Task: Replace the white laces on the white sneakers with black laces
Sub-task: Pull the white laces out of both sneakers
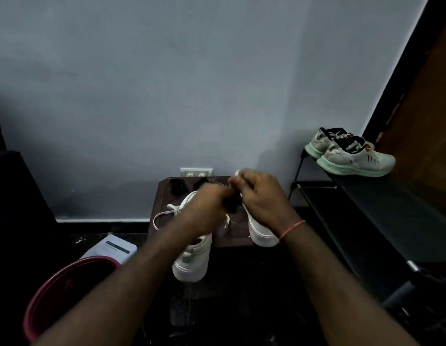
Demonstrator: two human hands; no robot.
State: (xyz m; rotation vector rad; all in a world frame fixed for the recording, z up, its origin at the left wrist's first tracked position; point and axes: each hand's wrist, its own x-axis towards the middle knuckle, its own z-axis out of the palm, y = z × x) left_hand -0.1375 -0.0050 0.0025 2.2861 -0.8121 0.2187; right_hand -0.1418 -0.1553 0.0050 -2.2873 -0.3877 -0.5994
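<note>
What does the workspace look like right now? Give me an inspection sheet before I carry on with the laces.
Surface: small brown table against the wall.
Job's things: left sneaker overhangs the near edge, its white lace trailing loose; right sneaker lies partly under the right hand; black lace bundles sit at the far edge; a dark bundle is between the hands.
Clutter: red basin and booklet on the floor, left.
Hands: left hand and right hand meet over the table; blurred, grip unclear.
Cables: nothing seen.
Surroundings: wall socket; dark rack on the right, carrying another sneaker pair.
</note>
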